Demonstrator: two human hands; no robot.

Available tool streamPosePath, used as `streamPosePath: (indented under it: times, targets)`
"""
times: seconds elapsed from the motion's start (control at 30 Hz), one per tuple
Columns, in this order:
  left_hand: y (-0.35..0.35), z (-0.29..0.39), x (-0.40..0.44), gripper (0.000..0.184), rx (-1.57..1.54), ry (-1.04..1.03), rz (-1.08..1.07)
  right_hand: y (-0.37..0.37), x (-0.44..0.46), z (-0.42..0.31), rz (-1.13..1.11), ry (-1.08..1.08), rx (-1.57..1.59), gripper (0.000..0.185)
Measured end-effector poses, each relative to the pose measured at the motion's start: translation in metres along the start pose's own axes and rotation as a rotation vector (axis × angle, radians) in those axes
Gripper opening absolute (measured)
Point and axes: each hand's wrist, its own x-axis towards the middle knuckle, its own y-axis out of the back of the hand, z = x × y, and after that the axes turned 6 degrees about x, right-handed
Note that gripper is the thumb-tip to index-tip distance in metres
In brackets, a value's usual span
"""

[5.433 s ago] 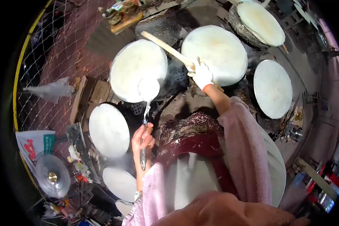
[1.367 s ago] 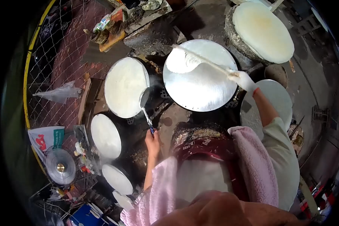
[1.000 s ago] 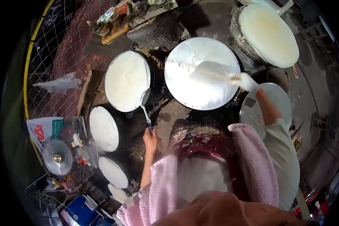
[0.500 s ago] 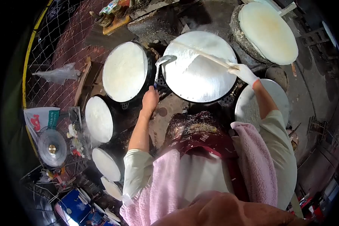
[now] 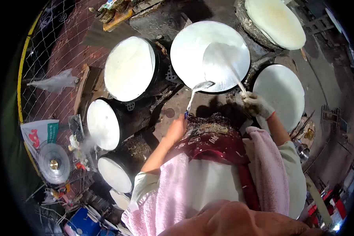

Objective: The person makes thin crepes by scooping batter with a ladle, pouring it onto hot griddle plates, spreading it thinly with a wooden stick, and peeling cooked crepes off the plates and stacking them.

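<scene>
My left hand (image 5: 177, 128) is closed round the handle of a ladle (image 5: 203, 85), whose bowl is at the lower edge of the large middle griddle (image 5: 188, 47). White batter covers the griddle's left and upper part; a greyer patch shows at its centre. My right hand (image 5: 257, 104), in a white glove, grips a wooden stick (image 5: 235, 74) that reaches up over this griddle, its far end blurred. Just right of the glove is another round griddle (image 5: 281, 92) with a pale surface.
A white-covered griddle (image 5: 129, 69) stands at the left, with smaller ones (image 5: 103, 124) (image 5: 115, 175) below it. A round pale stack (image 5: 275, 23) lies at the upper right. A fan (image 5: 54, 164) stands by the wire fence (image 5: 63, 43) at the far left.
The ladle has moved from the left griddle to the middle griddle's lower edge. My right hand has come down nearer my body, the stick now slanting upward. White batter covers more of the middle griddle.
</scene>
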Motion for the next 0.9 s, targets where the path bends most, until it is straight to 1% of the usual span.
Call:
streamPosePath:
  times: [0.03, 0.1, 0.13, 0.17, 0.23, 0.3, 0.33, 0.4, 0.43, 0.47, 0.5, 0.57, 0.6, 0.67, 0.7, 0.73, 0.77, 0.83, 0.87, 0.9]
  targets:
    - [0.012, 0.0, 0.007, 0.02, -0.128, -0.047, -0.025, -0.028, -0.004, 0.001, 0.009, -0.158, 0.142, 0.032]
    - [0.033, -0.01, 0.013, 0.02, -0.123, -0.123, 0.071, -0.081, 0.025, 0.029, 0.048, -0.062, 0.202, 0.022]
    - [0.046, -0.008, 0.009, 0.022, -0.25, -0.059, 0.145, -0.111, 0.044, 0.039, 0.069, 0.002, 0.219, 0.022]
    - [0.054, -0.017, 0.005, 0.019, -0.353, -0.045, 0.205, -0.142, 0.066, 0.044, 0.088, 0.067, 0.234, 0.021]
    - [0.088, -0.018, -0.007, 0.015, -0.368, -0.043, 0.379, -0.206, 0.103, 0.045, 0.198, -0.019, 0.285, 0.022]
    - [0.096, -0.047, -0.017, 0.015, -0.402, -0.003, 0.431, -0.241, 0.142, 0.069, 0.224, 0.104, 0.195, 0.026]
    - [0.099, -0.057, -0.023, 0.016, -0.41, -0.025, 0.491, -0.243, 0.161, 0.086, 0.347, 0.143, 0.052, 0.03]
    - [0.088, -0.092, -0.034, 0.015, -0.458, -0.001, 0.472, -0.228, 0.184, 0.119, 0.598, 0.235, -0.28, 0.038]
    - [0.083, -0.104, -0.042, 0.015, -0.476, 0.015, 0.459, -0.204, 0.199, 0.149, 0.689, 0.4, -0.292, 0.039]
    - [0.089, -0.104, -0.055, 0.014, -0.466, 0.085, 0.386, -0.194, 0.181, 0.143, 0.751, 0.34, -0.311, 0.036]
    - [0.078, -0.117, -0.062, 0.013, -0.515, 0.087, 0.393, -0.189, 0.155, 0.128, 0.813, 0.28, -0.327, 0.035]
    - [0.064, -0.132, -0.078, 0.014, -0.547, 0.133, 0.358, -0.176, 0.117, 0.103, 0.807, 0.149, -0.269, 0.037]
    - [0.056, -0.139, -0.083, 0.013, -0.519, 0.105, 0.387, -0.177, 0.11, 0.097, 0.848, 0.135, -0.05, 0.045]
    - [0.041, -0.149, -0.091, 0.01, -0.456, 0.057, 0.443, -0.191, 0.1, 0.094, 0.729, 0.168, -0.065, 0.042]
    - [0.035, -0.151, -0.093, 0.01, -0.485, 0.086, 0.447, -0.199, 0.099, 0.096, 0.669, 0.184, -0.071, 0.042]
    - [0.031, -0.152, -0.094, 0.01, -0.512, 0.115, 0.452, -0.202, 0.11, 0.114, 0.617, 0.369, -0.294, 0.044]
    - [0.027, -0.151, -0.094, 0.01, -0.536, 0.146, 0.456, -0.192, 0.116, 0.126, 0.581, 0.197, -0.521, 0.043]
    - [0.037, -0.126, -0.096, 0.01, -0.632, 0.22, 0.448, -0.183, 0.111, 0.127, 0.836, 0.23, -0.722, 0.039]
    - [0.042, -0.112, -0.096, 0.01, -0.673, 0.245, 0.456, -0.169, 0.099, 0.116, 0.85, 0.17, -0.648, 0.038]
    - [0.042, -0.101, -0.096, 0.009, -0.714, 0.272, 0.461, -0.153, 0.094, 0.107, 0.923, 0.164, -0.631, 0.041]
